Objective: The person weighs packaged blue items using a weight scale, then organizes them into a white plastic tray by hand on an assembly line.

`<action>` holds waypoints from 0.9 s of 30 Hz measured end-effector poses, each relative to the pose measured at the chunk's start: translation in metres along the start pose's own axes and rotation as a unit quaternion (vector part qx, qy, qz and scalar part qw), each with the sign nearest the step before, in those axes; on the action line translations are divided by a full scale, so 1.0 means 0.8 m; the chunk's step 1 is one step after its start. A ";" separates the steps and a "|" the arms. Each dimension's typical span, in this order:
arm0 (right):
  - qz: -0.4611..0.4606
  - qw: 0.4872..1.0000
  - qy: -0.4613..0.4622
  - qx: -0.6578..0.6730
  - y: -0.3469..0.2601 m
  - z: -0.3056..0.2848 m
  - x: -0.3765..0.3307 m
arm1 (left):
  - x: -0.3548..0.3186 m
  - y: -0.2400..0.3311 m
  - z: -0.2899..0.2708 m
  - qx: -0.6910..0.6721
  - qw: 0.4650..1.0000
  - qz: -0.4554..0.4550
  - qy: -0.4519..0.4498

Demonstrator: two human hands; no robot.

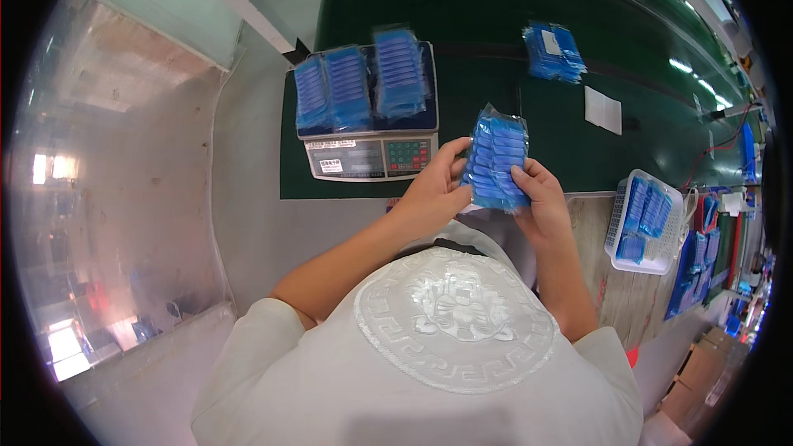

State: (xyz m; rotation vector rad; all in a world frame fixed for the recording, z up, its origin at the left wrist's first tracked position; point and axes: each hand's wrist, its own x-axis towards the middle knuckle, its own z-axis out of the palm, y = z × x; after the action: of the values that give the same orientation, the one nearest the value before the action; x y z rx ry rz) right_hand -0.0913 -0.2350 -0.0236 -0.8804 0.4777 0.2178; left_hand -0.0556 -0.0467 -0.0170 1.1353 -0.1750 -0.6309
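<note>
Between my two hands I hold a clear plastic packet of blue, tube-like pieces [498, 157], tilted above the table's near edge. My left hand [442, 180] is closed on the packet's left side. On its lower right side, my right hand [541, 194] grips with the thumb across the front. Ahead and to the left stands a weighing scale [372, 155] with a keypad and a display. Several stacks of similar blue packets [347, 87] lie on its dark pan.
The green table [471, 74] carries a pile of blue packets [553, 51] farther off and a white card [603, 109]. At the right, a white plastic basket [669, 235] holds more blue packets on a wooden surface [615, 281]. A metal post [248, 4] rises at the far left.
</note>
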 end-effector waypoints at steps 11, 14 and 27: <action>0.003 0.998 0.002 -0.058 0.001 0.033 -0.013 | 0.000 -0.015 -0.009 0.195 0.972 0.083 0.100; 0.019 0.999 -0.010 -0.039 -0.004 0.017 -0.008 | -0.005 0.007 -0.003 0.217 0.970 0.059 0.098; 0.044 0.981 -0.084 0.171 -0.018 -0.026 -0.013 | 0.002 0.006 -0.017 0.147 0.979 0.027 0.141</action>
State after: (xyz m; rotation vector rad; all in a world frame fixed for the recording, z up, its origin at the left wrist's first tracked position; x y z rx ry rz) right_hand -0.1012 -0.2600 -0.0203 -0.5003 0.3828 0.2797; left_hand -0.0467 -0.0353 -0.0187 1.4884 -0.0551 -0.3968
